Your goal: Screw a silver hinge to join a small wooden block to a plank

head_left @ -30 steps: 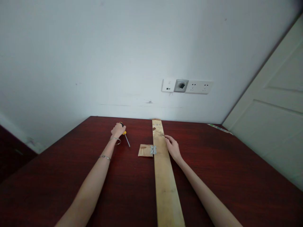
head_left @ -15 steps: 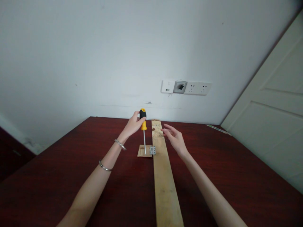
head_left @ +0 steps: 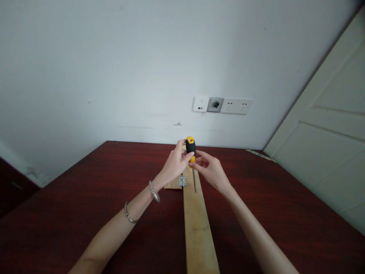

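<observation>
Screwdriver near upright, tip down, over the wooden board, just right of the hinge. Left hand: grip clasping the handle. Right hand at its neck — pinching or not, cannot tell. Probably light, rigid — best held by the black section.

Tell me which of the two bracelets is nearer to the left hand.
The textured bracelet at the wrist; the smoother bracelet sits farther up the forearm.
</observation>
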`<action>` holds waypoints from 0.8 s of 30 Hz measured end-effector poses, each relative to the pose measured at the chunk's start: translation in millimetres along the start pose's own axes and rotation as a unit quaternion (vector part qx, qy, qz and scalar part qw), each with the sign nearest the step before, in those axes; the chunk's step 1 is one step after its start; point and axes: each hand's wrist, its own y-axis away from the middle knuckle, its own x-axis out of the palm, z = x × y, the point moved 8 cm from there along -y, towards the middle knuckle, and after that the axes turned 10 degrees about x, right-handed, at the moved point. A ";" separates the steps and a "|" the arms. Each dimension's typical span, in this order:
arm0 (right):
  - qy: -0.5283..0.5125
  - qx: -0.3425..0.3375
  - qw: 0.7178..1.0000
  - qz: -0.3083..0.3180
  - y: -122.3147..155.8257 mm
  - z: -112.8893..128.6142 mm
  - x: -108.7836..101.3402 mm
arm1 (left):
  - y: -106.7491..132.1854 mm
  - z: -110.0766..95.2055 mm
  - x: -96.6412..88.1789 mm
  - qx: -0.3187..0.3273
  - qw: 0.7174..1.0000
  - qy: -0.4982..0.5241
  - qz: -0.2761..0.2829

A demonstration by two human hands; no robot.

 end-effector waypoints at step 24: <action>-0.266 0.236 0.931 -0.089 -34.9 -140.8 -7.5 | -14.4 142.4 -14.6 -0.262 0.965 -0.009 -0.001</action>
